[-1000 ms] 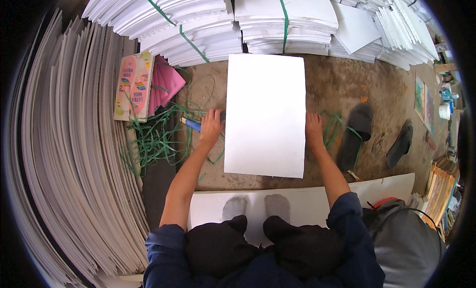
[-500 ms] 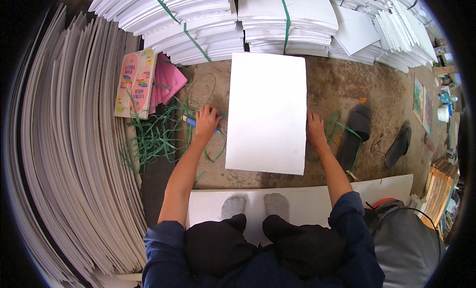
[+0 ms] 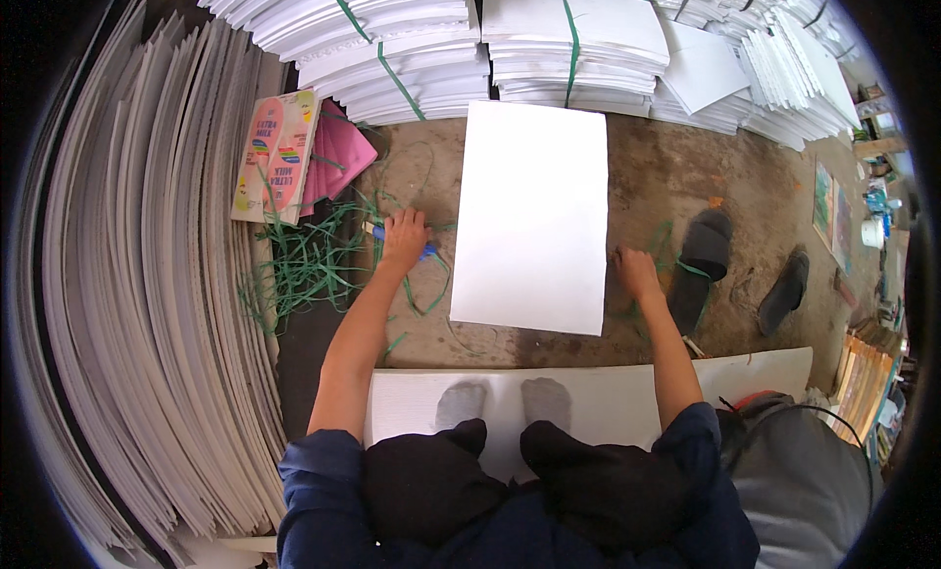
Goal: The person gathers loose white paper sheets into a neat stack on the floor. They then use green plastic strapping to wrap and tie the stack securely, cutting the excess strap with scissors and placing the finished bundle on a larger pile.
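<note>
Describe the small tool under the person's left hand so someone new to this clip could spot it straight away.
Start at the big white sheet stack lying flat on the dirt floor, then go to its left, where the left hand rests among loose green strapping. Under that hand lies a small blue-handled tool, the only blue thing among the green strips.

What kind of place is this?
Probably a paper or print-finishing workshop, worked at floor level: bundles of white sheets tied with green strapping, leaning boards on the person's left, a bare dirt floor with a pair of sandals.
</note>
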The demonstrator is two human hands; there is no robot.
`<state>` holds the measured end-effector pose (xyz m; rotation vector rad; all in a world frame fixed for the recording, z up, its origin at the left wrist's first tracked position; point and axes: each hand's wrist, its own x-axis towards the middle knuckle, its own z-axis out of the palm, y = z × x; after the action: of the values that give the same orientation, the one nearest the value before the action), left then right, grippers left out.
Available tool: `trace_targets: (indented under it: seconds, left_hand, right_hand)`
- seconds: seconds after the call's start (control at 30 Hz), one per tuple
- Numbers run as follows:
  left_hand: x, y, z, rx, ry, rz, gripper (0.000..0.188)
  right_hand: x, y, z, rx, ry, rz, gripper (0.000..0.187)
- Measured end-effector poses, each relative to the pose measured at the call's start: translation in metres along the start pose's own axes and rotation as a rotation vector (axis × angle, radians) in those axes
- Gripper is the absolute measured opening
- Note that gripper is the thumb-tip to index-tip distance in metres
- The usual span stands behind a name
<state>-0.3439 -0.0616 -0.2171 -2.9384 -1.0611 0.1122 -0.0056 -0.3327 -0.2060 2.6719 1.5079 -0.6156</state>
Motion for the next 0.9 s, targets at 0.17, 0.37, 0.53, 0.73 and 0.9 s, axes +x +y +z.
trace_targets:
  seconds: [0.17, 0.37, 0.53, 0.73, 0.9]
  left_hand:
    - [-0.002, -0.002, -0.023, -0.251, -0.074, -0.071, 0.026]
    - [0.001, -0.033, -0.113, -0.332, -0.036, 0.077, 0.026]
    - [0.005, -0.016, -0.224, -0.605, 0.100, 0.115, 0.029]
    - [0.019, 0.014, -0.262, -0.710, 0.123, 0.207, 0.026]
    - [0.029, 0.071, -0.259, -0.925, 0.088, 0.199, 0.025]
  right_hand:
    - [-0.012, -0.007, -0.042, 0.282, -0.177, 0.080, 0.035]
    - [-0.030, -0.016, -0.139, 0.347, -0.192, -0.082, 0.042]
    - [-0.038, -0.059, -0.227, 0.334, -0.035, -0.153, 0.040]
    - [-0.033, -0.108, -0.286, 0.392, 0.109, -0.169, 0.037]
    - [-0.039, -0.169, -0.258, 1.077, -0.155, -0.141, 0.026]
